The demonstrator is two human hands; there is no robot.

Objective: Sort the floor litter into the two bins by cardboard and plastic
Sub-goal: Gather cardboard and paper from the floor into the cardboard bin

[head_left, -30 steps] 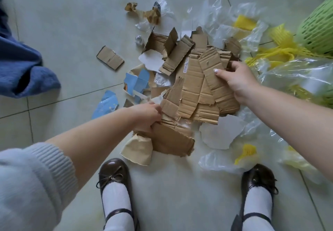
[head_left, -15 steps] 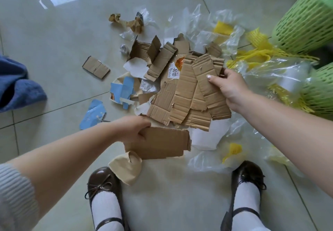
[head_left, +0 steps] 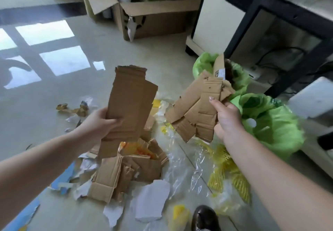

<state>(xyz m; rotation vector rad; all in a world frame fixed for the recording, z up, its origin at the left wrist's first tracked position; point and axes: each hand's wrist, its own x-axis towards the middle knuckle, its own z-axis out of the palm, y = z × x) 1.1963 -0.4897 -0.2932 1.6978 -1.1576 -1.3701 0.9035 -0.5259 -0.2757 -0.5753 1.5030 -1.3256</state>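
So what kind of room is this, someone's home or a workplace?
Probably a home or small office room, though I can't be sure. It has a glossy tiled floor, a dark-framed desk with cables beneath it, and an open cardboard box of stored things by the wall.

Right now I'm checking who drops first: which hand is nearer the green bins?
Right. The right hand holds cardboard beside the green bins; the left hand holds its piece across the pile.

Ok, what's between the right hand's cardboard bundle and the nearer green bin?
Nothing in the head view: the cardboard bundle in the right hand is already beside the nearer green bin's rim, with no object showing between them.
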